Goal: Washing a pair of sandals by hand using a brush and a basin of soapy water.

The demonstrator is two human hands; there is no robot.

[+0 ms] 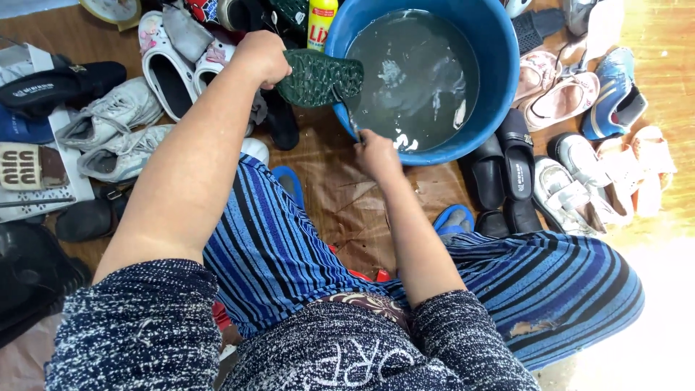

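I read my left hand [262,58] at upper centre of the frame, closed around the heel end of a dark green textured shoe sole [321,78], which it holds level with its toe end over the near rim of the blue basin [499,65]. My right hand [376,153] sits lower, at centre frame, just outside the basin's front rim, fingers curled shut on the handle of a thin brush [346,108] whose upper end touches the sole's underside edge; the brush head itself is too small to resolve. The basin occupies the upper centre-right and contains grey, cloudy water with pale foam patches and a small white object near its right wall. A yellow bottle with a red label [321,22] stands just left of the basin, behind the sole. Beneath both hands lies a brown, creased floor sheet [340,195]. Left of my left forearm I note white clogs [170,69], grey-white laced sneakers [108,130] and a black sandal [61,83] in the upper left. Right of the basin I note black slip-on sandals [507,174], a pink shoe [557,98], a blue shoe [612,90] and white strapped shoes [572,192]. My legs in blue striped trousers [275,253] fill the lower centre, with blue slippers [455,217] on the feet.
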